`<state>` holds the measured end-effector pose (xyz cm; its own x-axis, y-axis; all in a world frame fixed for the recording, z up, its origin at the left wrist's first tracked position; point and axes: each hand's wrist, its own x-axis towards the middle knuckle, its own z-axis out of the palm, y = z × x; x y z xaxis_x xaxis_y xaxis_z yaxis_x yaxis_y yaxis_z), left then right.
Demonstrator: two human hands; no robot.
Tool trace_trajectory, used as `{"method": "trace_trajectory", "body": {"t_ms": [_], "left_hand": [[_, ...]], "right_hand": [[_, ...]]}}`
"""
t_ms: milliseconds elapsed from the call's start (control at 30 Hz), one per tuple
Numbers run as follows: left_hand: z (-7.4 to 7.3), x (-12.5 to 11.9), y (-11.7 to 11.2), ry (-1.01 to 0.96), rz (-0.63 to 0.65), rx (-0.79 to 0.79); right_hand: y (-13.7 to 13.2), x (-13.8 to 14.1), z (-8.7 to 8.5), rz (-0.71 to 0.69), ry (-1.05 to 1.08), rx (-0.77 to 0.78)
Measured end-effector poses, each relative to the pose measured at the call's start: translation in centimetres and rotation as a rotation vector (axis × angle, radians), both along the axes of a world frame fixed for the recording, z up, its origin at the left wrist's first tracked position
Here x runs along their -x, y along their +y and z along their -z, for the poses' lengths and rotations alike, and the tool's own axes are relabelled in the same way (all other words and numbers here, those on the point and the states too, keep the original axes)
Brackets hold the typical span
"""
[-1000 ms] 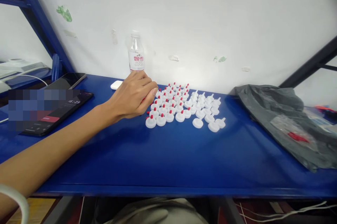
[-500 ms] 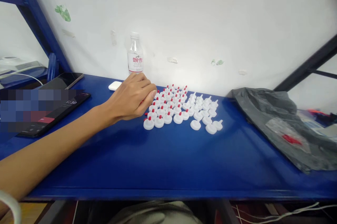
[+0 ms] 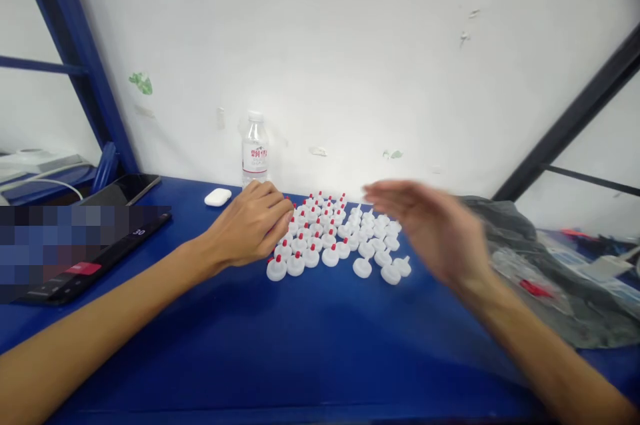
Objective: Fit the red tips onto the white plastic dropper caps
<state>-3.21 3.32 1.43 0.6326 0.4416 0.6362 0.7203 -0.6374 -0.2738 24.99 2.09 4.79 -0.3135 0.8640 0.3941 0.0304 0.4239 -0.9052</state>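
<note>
Red-tipped white caps [image 3: 311, 257] cluster on blue table [image 3: 280, 345] beside left hand [image 3: 255, 224], curled, any grip hidden; right hand [image 3: 435, 228], blurred, fingers outstretched, hangs near untipped caps [image 3: 362, 268].

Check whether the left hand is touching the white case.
Apart: the head view shows blue tabletop between the left hand and the white case.

From my end I see a blue worktop [image 3: 310, 345]. Near its back edge, left of the middle, I make out a clear bottle [image 3: 255, 153] and a small white case [image 3: 218, 197]. Toward the left edge lie a front phone [image 3: 125, 243], partly pixelated, and a rear phone [image 3: 135, 186]. Red-tipped white caps [image 3: 311, 257] crowd the middle; plain white caps [image 3: 363, 269] stand just beside them. I see a crumpled grey bag [image 3: 595, 322] along the right edge.
</note>
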Motion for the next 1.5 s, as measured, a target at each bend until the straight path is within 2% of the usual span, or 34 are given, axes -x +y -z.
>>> {"method": "trace_trajectory", "body": {"t_ms": [100,167,267,467,600,767,867,1000,1100,1200,1267,1300,1367,1500], "left_hand": [[0.2,-0.4,-0.4,-0.034,0.024,0.011],[0.3,-0.8,-0.8,-0.064,0.067,0.022],[0.6,-1.7,-1.4,-0.102,0.123,0.057],[1.2,-3.2,-2.5,-0.131,0.182,0.132],[1.3,-3.5,-3.0,-0.174,0.193,0.219],[1.2,-3.8,-3.7,-0.282,0.197,0.367],[1.3,-4.0,-3.9,-0.37,0.156,0.44],[1.4,-4.2,-3.6,-0.417,0.061,0.418],[1.4,-3.7,-2.8,-0.431,0.002,0.372],[1.4,-2.6,-1.7,-0.43,-0.062,0.329],[1.5,-1.9,-1.2,-0.43,-0.111,0.305],[1.5,-1.7,-1.0,-0.428,-0.13,0.298],[1.5,-1.6,-0.9,-0.418,-0.16,0.295],[1.6,-2.1,-1.1,-0.376,-0.195,0.311]], "right_hand": [[0.1,0.7,1.9,-0.251,0.218,0.231],[0.0,1.0,3.3,-0.344,0.297,0.335],[-0.3,1.0,4.3,-0.424,0.342,0.393],[-1.0,1.5,4.8,-0.539,0.376,0.456],[-1.3,1.9,5.2,-0.559,0.362,0.457],[-1.6,1.8,5.0,-0.558,0.304,0.385],[-1.9,1.7,4.7,-0.562,0.242,0.301],[-2.0,1.5,4.2,-0.568,0.141,0.177],[-1.5,1.1,3.9,-0.46,0.069,0.064],[-0.4,0.1,3.8,-0.123,-0.135,-0.153],[0.5,-0.5,4.0,0.119,-0.373,-0.333],[0.9,-0.7,4.3,0.194,-0.494,-0.405],[1.6,-1.0,4.9,0.25,-0.686,-0.484],[2.3,-0.7,6.3,0.236,-0.849,-0.465]]}}
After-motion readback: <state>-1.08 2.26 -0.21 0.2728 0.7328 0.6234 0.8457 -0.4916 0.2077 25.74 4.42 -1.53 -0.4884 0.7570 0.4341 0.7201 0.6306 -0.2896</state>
